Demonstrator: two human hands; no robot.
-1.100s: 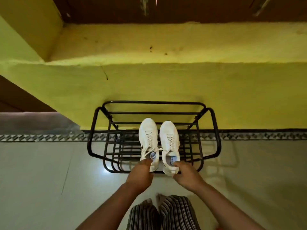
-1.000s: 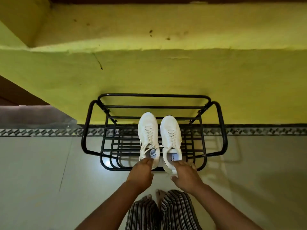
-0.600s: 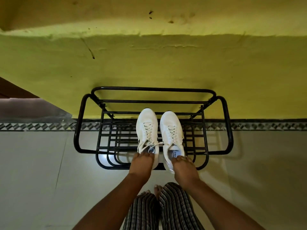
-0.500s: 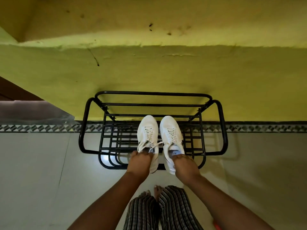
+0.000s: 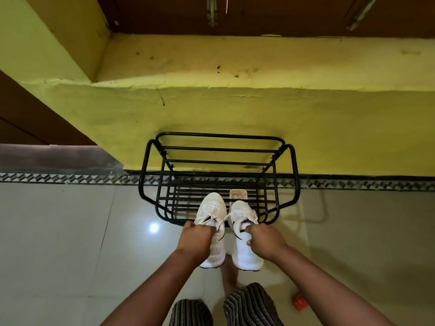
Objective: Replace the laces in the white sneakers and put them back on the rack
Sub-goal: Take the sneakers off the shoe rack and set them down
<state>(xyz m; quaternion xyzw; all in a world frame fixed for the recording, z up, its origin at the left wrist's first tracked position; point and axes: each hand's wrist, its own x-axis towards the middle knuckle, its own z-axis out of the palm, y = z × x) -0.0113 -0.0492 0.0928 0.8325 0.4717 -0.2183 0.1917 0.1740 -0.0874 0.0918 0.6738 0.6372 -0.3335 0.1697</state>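
Two white sneakers with white laces hang in the air in front of the black metal rack [image 5: 292,175], toes pointing toward it. My left hand [image 5: 195,238] grips the left sneaker [image 5: 213,208] at its opening. My right hand [image 5: 264,241] grips the right sneaker [image 5: 244,252] the same way, its side and heel showing below my fingers. A loose lace end runs between the two shoes. The rack's top shelf is bare; a small tan object [image 5: 238,193] shows through the bars on a lower level.
The rack stands against a yellow wall [image 5: 235,114] with a ledge above it. A patterned border strip [image 5: 58,178] runs along the floor's edge. A small red object [image 5: 300,301] lies on the pale tiles at lower right. My striped trousers [image 5: 247,307] and bare feet are below.
The sneakers stood on the rack's top shelf with my hands at their heels. Now both hands have lifted them off and drawn them back toward me, clear of the rack.
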